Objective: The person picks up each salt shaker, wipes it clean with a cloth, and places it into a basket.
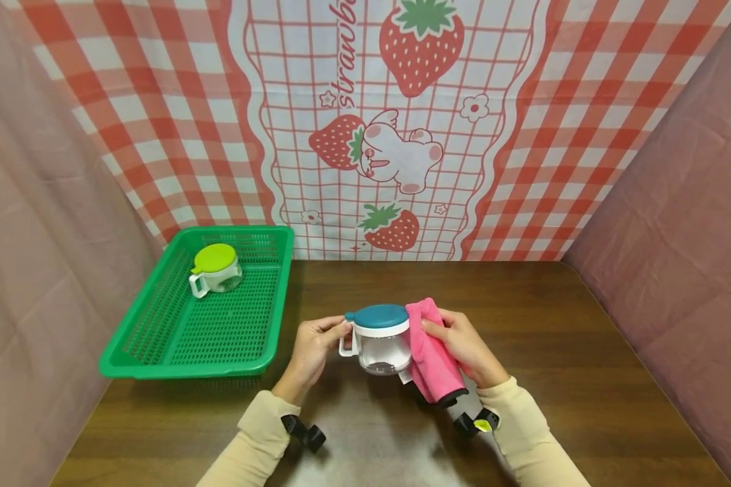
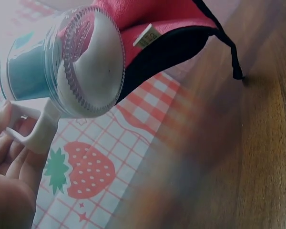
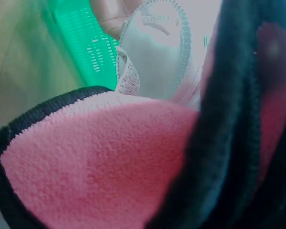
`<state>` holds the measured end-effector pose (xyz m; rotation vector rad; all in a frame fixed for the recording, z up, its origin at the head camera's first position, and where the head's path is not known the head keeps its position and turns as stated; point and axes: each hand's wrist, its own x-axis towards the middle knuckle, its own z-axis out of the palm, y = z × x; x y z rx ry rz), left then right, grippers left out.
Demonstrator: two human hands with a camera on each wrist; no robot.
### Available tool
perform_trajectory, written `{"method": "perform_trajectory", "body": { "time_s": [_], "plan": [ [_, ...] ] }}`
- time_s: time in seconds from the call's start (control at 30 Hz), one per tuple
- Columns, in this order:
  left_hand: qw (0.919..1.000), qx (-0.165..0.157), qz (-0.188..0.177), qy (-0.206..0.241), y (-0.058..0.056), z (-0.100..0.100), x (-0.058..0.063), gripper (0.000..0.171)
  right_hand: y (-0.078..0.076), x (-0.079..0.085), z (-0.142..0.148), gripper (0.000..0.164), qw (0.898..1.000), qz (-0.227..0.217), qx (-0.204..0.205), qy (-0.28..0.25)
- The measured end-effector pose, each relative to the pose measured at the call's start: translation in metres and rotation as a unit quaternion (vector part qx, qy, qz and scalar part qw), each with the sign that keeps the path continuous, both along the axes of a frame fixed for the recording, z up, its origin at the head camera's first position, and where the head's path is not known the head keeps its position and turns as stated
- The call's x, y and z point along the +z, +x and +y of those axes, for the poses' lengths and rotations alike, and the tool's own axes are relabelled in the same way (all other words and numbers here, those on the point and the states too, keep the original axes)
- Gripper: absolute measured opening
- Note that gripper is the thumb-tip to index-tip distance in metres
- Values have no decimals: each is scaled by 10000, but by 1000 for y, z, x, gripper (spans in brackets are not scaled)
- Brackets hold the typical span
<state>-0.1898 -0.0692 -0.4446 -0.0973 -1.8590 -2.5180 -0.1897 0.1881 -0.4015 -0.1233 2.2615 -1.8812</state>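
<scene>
A clear seasoning jar [image 1: 384, 348] with a blue lid [image 1: 380, 316] and a white handle is held up over the table, in the middle of the head view. My left hand [image 1: 311, 348] pinches its handle [image 2: 35, 126] between thumb and fingers. On the other side, my right hand [image 1: 469, 345] grips a pink cloth [image 1: 432, 362] with black edging, which lies against the jar's right side. The left wrist view shows the jar's ridged round base [image 2: 97, 62]. Folds of cloth [image 3: 100, 152] fill much of the right wrist view and partly cover the jar [image 3: 155, 52].
To the left, a green plastic basket [image 1: 272, 325] stands on the brown wooden table [image 1: 536, 325]. Inside it sits a similar jar [image 1: 224, 276] with a lime-green lid. A strawberry-patterned cloth [image 1: 402, 135] hangs behind the table, with pink curtains [image 1: 676, 203] at both sides.
</scene>
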Motion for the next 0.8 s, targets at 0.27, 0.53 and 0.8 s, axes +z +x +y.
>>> {"method": "perform_trajectory", "body": {
  "time_s": [0.27,0.53,0.8],
  "plan": [
    [9997,209,-108,113,-3,4,4,30,-2,3,0,36,9996,63,-271,10],
    [9970,605,-344,347,-5,8,6,31,-1,6,-2,35,9991,92,-407,-25],
    [9899,1188,-638,442,-5,12,7,27,8,17,-6,34,9967,357,-661,320]
  ]
}}
